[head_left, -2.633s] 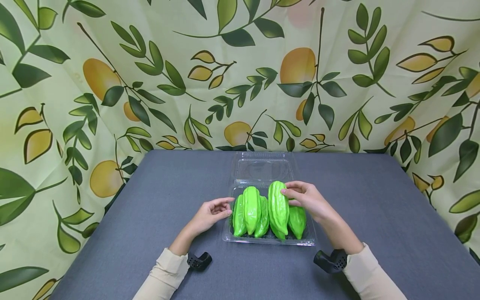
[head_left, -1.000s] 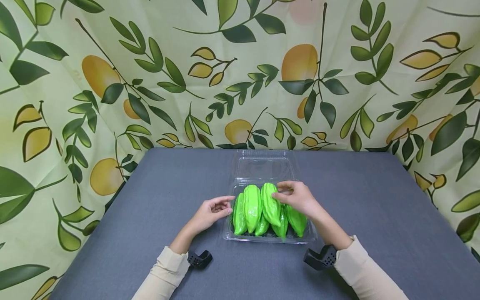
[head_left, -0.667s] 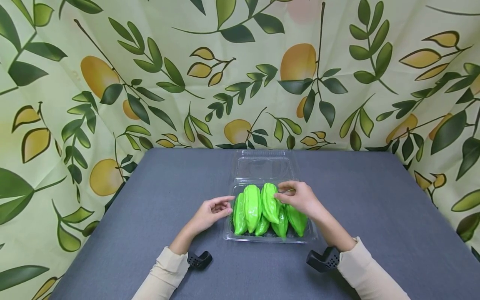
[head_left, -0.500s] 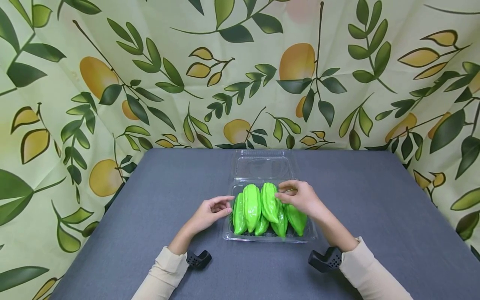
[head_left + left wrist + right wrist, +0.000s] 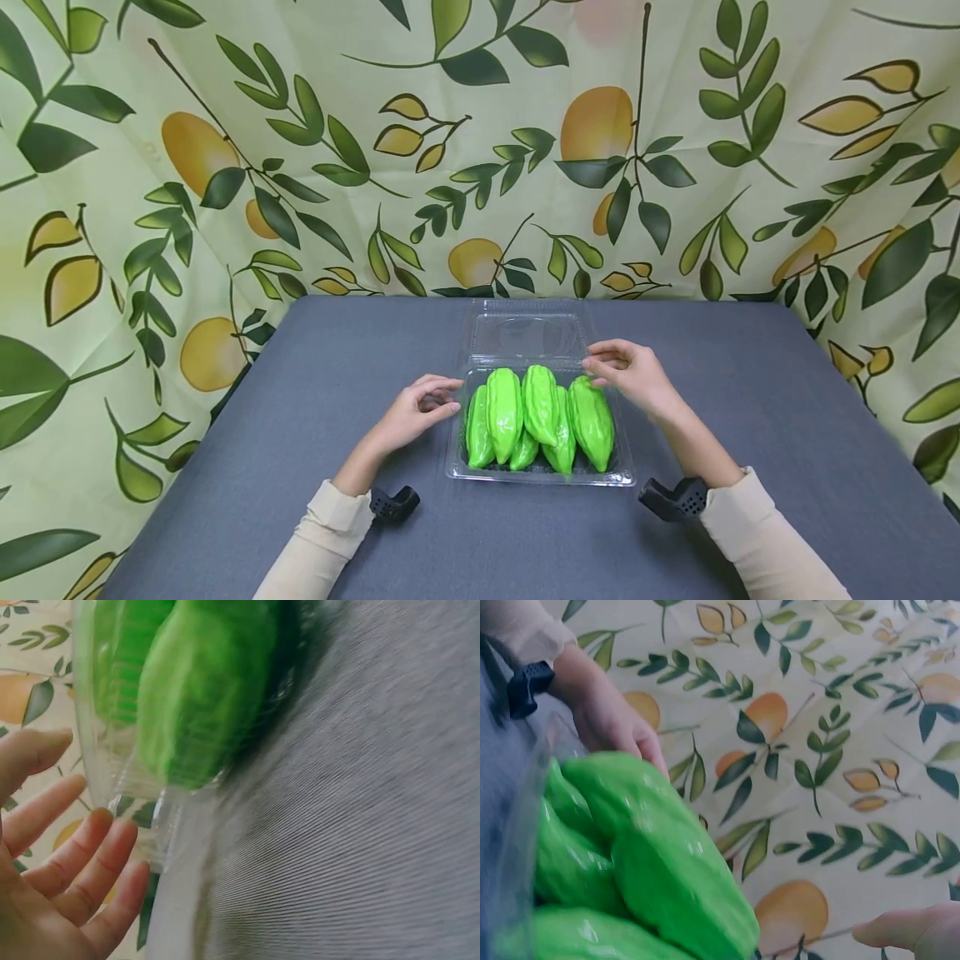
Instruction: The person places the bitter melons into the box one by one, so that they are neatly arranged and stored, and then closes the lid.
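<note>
A clear plastic clamshell box point(image 5: 540, 479) lies on the table with its lid point(image 5: 491, 333) folded back. Inside are several glossy bright green, ridged, bitter-melon-like pieces; one ridged green piece point(image 5: 541, 404) rests on top of others, and another point(image 5: 592, 425) lies at the right end. My left hand point(image 5: 405, 417) is beside the box's left wall, fingers loosely bent and holding nothing; the left wrist view shows the hand point(image 5: 71, 892) with fingers spread near the wall. At the box's back right corner is my right hand point(image 5: 637, 379), holding nothing; whether its fingertips touch the box I cannot tell.
A grey cloth-covered table point(image 5: 360, 358) surrounds the box. Behind and at both sides hangs a fabric backdrop point(image 5: 517, 108) printed with leaves and fruit. Each wrist wears a black camera point(image 5: 393, 504).
The right hand has carried a ridged green piece leftward onto the others, let go, and drawn back to the right. The left hand has shifted slightly up and left.
</note>
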Tool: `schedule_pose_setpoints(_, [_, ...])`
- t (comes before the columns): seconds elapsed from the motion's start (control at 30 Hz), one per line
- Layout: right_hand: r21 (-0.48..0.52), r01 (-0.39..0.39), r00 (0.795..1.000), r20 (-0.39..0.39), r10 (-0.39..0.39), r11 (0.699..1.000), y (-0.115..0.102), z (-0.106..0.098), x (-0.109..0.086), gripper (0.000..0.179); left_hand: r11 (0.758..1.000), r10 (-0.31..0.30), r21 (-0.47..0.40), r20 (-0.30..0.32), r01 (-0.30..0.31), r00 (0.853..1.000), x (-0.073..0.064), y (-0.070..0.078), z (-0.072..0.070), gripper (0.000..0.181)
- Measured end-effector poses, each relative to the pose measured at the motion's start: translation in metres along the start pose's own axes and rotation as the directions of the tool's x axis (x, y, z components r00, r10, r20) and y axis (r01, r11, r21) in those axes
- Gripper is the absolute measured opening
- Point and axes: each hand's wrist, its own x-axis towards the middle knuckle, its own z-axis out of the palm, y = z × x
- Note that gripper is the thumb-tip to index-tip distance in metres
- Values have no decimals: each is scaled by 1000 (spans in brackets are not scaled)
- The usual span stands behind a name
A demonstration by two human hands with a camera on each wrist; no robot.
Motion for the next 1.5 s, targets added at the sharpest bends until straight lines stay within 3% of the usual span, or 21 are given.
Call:
schedule_pose_setpoints(0.2, [-12, -28, 997, -73, 28, 1000, 12, -11, 10, 44, 996, -73, 52, -67, 76, 995, 12, 1, -9, 34])
schedule_pose_setpoints(0.47, [-31, -93, 990, -105, 90, 995, 27, -17, 26, 43, 989, -125, 72, -83, 131, 989, 35, -5, -10, 33])
schedule_pose_setpoints(0.63, [1, -168, 974, -151, 166, 986, 40, -15, 39, 40, 983, -167, 57, -101, 173, 981, 50, -11, -13, 32])
schedule_pose_setpoints(0.83, [80, -246, 957, -137, 255, 966, 51, -14, 48, 40, 974, -223, 13, -100, 225, 970, 65, -17, -16, 32])
schedule_pose_setpoints(0.9, [58, -258, 958, -116, 263, 964, 52, -14, 50, 45, 972, -234, 6, -94, 236, 968, 70, -18, -16, 33])
schedule_pose_setpoints(1.07, [17, -256, 964, -65, 256, 967, 55, -18, 54, 51, 956, -294, -36, -63, 293, 954, 79, -20, -12, 36])
schedule_pose_setpoints(1.23, [102, -250, 967, -21, 254, 963, 60, -21, 57, 53, 938, -345, -61, -58, 341, 937, 84, -21, -10, 38])
schedule_pose_setpoints(1.33, [145, -245, 969, 1, 247, 959, 63, -20, 59, 53, 936, -350, -61, -60, 347, 935, 86, -20, -10, 39])
schedule_pose_setpoints(1.5, [127, -241, 970, 17, 241, 962, 64, -17, 61, 51, 936, -351, -60, -59, 348, 934, 88, -16, -10, 36])
